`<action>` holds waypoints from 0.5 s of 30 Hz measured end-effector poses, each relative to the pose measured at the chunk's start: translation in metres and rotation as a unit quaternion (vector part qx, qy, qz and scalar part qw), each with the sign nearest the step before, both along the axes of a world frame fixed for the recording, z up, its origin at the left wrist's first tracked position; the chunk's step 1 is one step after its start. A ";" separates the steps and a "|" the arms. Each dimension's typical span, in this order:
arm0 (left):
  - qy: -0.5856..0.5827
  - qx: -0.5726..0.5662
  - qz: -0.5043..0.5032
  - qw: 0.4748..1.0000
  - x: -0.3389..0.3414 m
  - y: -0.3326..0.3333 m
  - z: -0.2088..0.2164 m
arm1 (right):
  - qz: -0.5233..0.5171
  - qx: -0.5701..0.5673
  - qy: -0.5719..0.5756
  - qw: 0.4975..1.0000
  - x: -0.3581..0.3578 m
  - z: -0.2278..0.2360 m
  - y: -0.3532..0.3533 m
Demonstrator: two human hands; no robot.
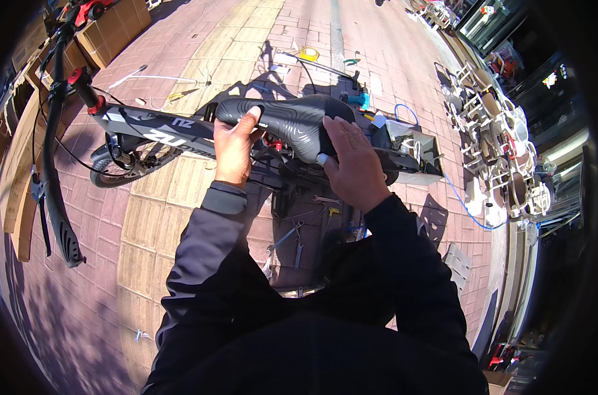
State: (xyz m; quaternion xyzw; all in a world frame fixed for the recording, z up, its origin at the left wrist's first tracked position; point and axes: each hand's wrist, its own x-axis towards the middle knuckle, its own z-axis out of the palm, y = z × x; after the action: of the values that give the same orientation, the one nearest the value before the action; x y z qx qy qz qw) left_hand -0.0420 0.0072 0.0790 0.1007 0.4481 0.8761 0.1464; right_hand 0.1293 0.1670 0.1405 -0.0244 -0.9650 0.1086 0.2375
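Observation:
A black bicycle saddle (pixel 280 119) with pale contour lines lies between my two hands, above the dark frame (pixel 174 131) of a bicycle. My left hand (pixel 236 146) grips the saddle's narrow nose, thumb on top and fingers down its near side. Across the wide rear end rests my right hand (pixel 353 158), its fingers over the top and its thumb against the near edge. The saddle hides how it joins the bicycle. Off to the left are the handlebar (pixel 55 131) and the front wheel (pixel 137 168).
A grey metal toolbox (pixel 425 158) stands beyond my right hand. Several wrenches (pixel 292 234) and a yellow-handled tool (pixel 332 211) lie on the paving below. Yellow tape (pixel 309 53) lies farther off. Cardboard boxes (pixel 114 33) are far left; white-framed stools or seats (pixel 493 131) line the right.

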 end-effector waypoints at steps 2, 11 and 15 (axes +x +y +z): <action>0.034 -0.001 -0.025 0.999 0.006 0.010 -0.002 | 0.016 -0.031 0.018 0.999 0.004 -0.004 0.006; 0.081 -0.122 -0.062 0.987 0.000 0.013 -0.009 | -0.168 -0.342 0.035 0.924 0.057 -0.059 0.058; 0.097 -0.092 -0.033 0.990 -0.008 0.018 -0.016 | -0.184 -0.298 -0.160 0.923 0.091 -0.116 0.082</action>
State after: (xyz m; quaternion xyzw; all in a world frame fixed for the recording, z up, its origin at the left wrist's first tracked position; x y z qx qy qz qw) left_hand -0.0501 0.0251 0.0626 0.1861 0.5353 0.8120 0.1395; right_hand 0.2201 0.2489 0.0246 -0.2884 -0.8919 0.3396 0.0771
